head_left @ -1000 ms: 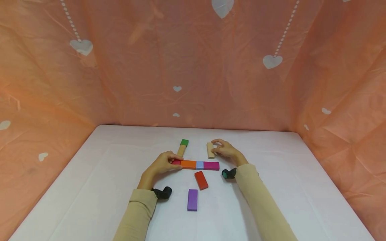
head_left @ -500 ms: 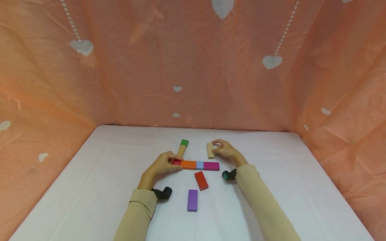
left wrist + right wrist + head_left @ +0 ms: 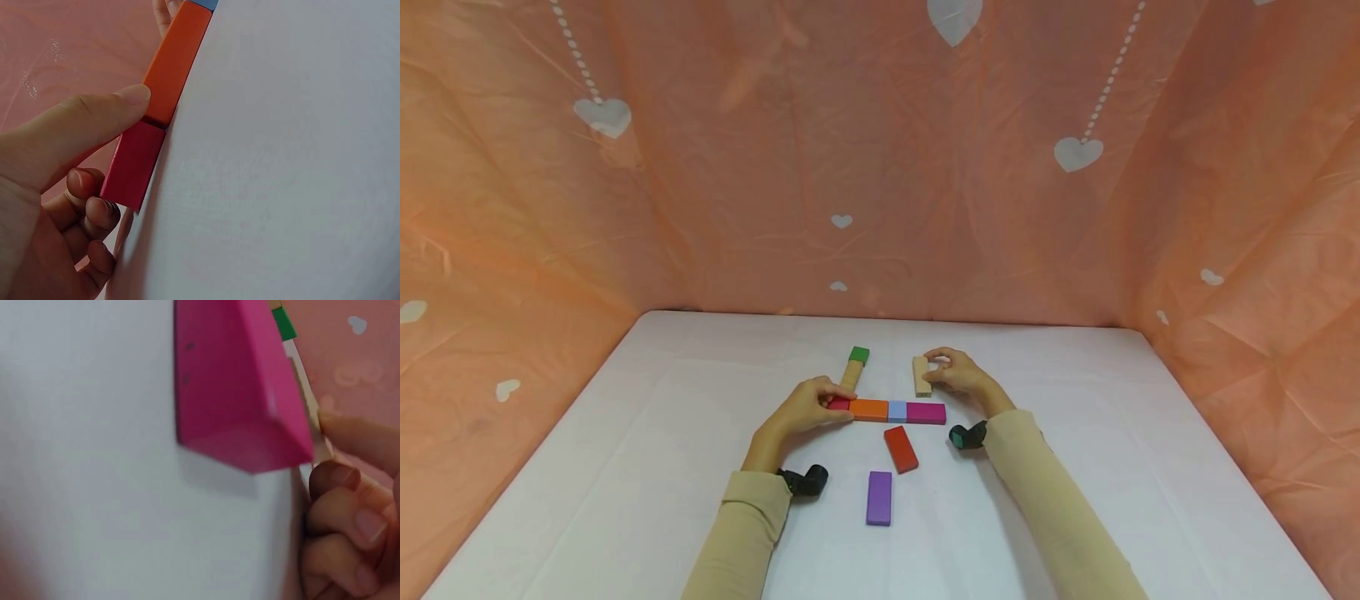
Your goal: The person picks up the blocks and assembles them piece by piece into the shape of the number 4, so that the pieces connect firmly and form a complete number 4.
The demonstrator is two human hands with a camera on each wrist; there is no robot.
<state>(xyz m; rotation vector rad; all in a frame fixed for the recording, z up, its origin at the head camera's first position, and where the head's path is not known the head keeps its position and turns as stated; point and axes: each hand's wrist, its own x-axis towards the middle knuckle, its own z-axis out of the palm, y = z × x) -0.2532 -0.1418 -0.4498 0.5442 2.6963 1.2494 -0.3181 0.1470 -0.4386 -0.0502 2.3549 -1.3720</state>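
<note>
Plain block (image 3: 919, 379) and right hand (image 3: 961, 375) have shifted slightly left; that grip pinches the block just beyond the magenta block (image 3: 927, 413). Left hand (image 3: 805, 406) pinches the orange block (image 3: 869, 410) near its end. Caution: overtravel toward the magenta block could knock it askew.

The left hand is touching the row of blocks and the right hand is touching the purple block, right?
Not quite: the right hand is touching the plain wooden block, as the head view shows. The left hand is indeed touching the row of blocks.
</note>
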